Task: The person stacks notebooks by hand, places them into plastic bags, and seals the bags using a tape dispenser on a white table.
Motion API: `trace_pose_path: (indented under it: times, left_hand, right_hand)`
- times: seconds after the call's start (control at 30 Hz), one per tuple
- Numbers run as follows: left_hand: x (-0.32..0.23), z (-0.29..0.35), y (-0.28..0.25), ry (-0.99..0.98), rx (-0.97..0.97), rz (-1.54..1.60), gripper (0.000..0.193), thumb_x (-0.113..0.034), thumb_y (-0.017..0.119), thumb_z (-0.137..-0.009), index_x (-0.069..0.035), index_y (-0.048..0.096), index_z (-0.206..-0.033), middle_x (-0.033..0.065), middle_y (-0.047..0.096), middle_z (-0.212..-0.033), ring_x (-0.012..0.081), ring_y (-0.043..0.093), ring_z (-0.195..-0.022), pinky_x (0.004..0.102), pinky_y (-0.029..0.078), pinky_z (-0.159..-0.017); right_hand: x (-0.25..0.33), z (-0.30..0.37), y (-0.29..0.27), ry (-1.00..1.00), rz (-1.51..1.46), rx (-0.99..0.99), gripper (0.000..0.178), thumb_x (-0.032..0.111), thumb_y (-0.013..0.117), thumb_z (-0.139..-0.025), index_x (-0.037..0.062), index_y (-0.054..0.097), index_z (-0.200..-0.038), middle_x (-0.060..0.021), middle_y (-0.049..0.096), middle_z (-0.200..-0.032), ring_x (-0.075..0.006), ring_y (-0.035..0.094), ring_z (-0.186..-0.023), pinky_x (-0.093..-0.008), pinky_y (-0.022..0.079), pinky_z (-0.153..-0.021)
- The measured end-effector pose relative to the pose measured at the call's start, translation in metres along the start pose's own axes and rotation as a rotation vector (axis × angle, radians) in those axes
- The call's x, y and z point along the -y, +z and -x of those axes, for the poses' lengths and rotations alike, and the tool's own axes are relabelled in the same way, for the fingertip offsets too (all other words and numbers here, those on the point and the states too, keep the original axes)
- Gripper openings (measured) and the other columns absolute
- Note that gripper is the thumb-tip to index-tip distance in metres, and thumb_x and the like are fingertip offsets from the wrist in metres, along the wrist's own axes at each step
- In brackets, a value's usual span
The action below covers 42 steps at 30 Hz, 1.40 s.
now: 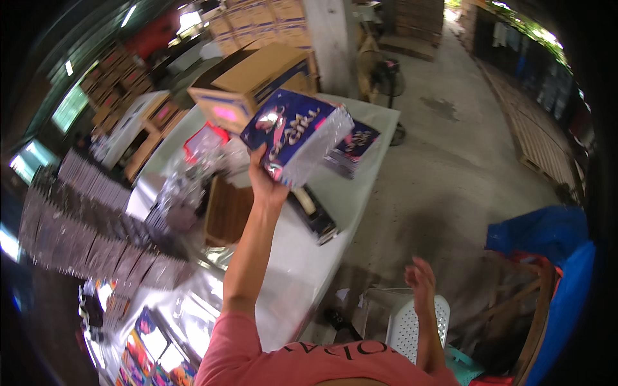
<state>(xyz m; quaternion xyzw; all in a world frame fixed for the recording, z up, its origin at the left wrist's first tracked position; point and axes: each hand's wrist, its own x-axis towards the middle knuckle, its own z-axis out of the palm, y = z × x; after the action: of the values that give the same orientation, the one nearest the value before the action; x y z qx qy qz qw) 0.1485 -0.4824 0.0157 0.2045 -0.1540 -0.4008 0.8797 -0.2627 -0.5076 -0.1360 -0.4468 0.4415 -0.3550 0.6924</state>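
A plastic-wrapped pack of dark blue notebooks [290, 125] is gripped at its near left edge by my left hand [265, 180], arm stretched over the white table [293, 257]. The pack is tilted, its pale page edges facing right. Just behind it lies another dark blue printed pack [357, 145]. Below my left hand, a long black object with a pale strip [313, 215] rests on the table. My right hand [421, 280] hangs low at the right, away from the table, holding nothing, its fingers loosely apart and somewhat blurred.
An open cardboard box [261, 80] stands at the table's far end. Crumpled clear plastic [183, 186] and a brown board [228, 212] lie left of my arm. Stacked notebooks [90, 225] fill the left. A white perforated chair [399, 328] and blue tarp [541, 231] are at right.
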Motion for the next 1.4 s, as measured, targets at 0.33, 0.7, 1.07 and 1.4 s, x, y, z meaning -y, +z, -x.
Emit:
trace_pose_path:
  times: [0.33,0.7,1.07,1.4]
  left_hand:
    - [0.186,-0.161,-0.052,0.147,-0.386,-0.175,0.103,-0.004,0.07,-0.07,-0.026,0.003,-0.145,0.0071,0.034,-0.139,0.0268,0.043,-0.121,0.0442,0.044,-0.096]
    - [0.076,-0.068,-0.016,0.347,-0.189,-1.426,0.104,-0.062,0.07,-0.068,-0.006,0.027,-0.144,0.0249,0.01,-0.149,0.0371,0.011,-0.139,0.0468,0.019,-0.112]
    - [-0.247,0.483,-0.068,0.734,-0.931,-1.063,0.047,-0.011,0.065,-0.085,-0.003,0.05,-0.129,0.0101,0.052,-0.13,0.0192,0.053,-0.115,0.033,0.043,-0.096]
    - [-0.238,0.845,-0.115,1.094,-1.771,-0.781,0.032,-0.008,0.06,-0.089,-0.006,0.055,-0.12,0.0035,0.057,-0.118,0.0132,0.055,-0.107,0.0252,0.043,-0.087]
  right_hand:
    - [-0.067,0.157,-0.111,0.307,0.082,-0.525,0.033,0.028,0.062,-0.082,0.01,0.059,-0.11,-0.0016,0.063,-0.089,-0.0117,0.058,-0.074,-0.026,0.044,-0.063]
    - [-0.054,0.082,-0.018,0.041,0.959,0.495,0.043,0.028,0.069,-0.08,0.0052,0.061,-0.115,-0.0143,0.064,-0.109,-0.0289,0.063,-0.09,-0.0364,0.049,-0.08]
    - [0.036,0.13,0.283,-0.842,0.75,1.138,0.028,0.005,0.063,-0.083,0.001,0.063,-0.11,-0.0134,0.063,-0.101,-0.0279,0.06,-0.093,-0.0355,0.046,-0.085]
    - [-0.232,0.48,0.406,-1.214,1.408,1.654,0.088,0.035,0.075,-0.07,0.002,0.032,-0.141,-0.0153,0.022,-0.151,-0.0302,0.019,-0.14,-0.0606,0.023,-0.104]
